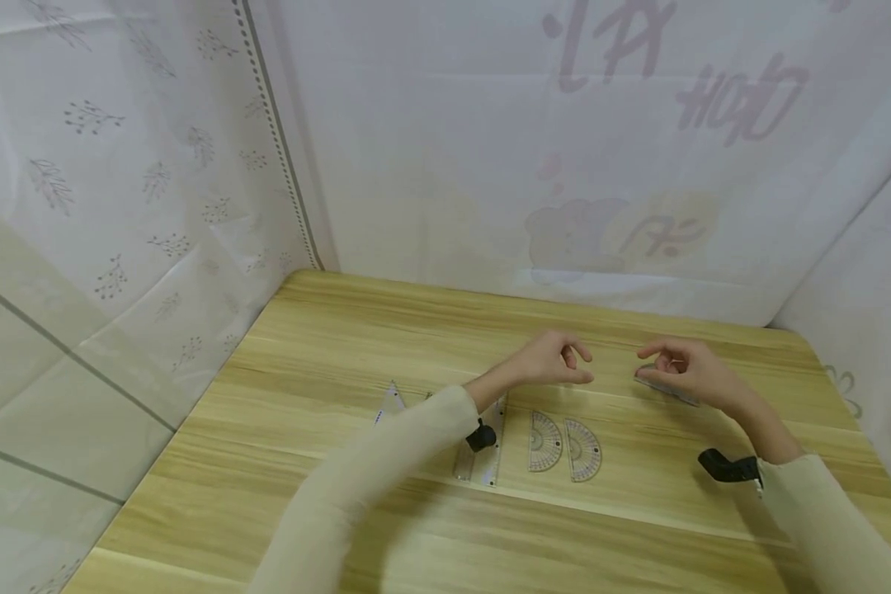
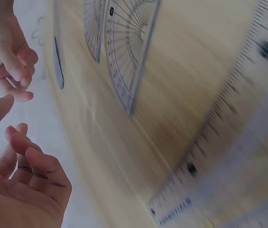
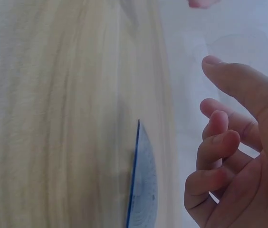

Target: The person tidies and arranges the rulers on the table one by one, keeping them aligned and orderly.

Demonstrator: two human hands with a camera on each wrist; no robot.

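Observation:
Over the back right of the table, my left hand [image 1: 553,360] hovers with fingers loosely bent and nothing held. Facing it, my right hand [image 1: 694,373] is also empty, thumb and fingers apart. Beside and below the right hand in the head view is a clear protractor [image 1: 679,394], partly hidden by that hand. The right wrist view shows this protractor [image 3: 145,190] edge-on and apart from the fingers. Two more clear half-round protractors [image 1: 545,443] [image 1: 582,451] lie side by side nearer the front.
Left of the two protractors lies a clear ruler [image 1: 488,470], partly covered by the left sleeve. A transparent set square [image 1: 390,403] pokes out beyond that sleeve. Each wrist carries a black camera mount [image 1: 726,467]. Printed curtains [image 1: 431,165] hang behind the wooden table [image 1: 267,462].

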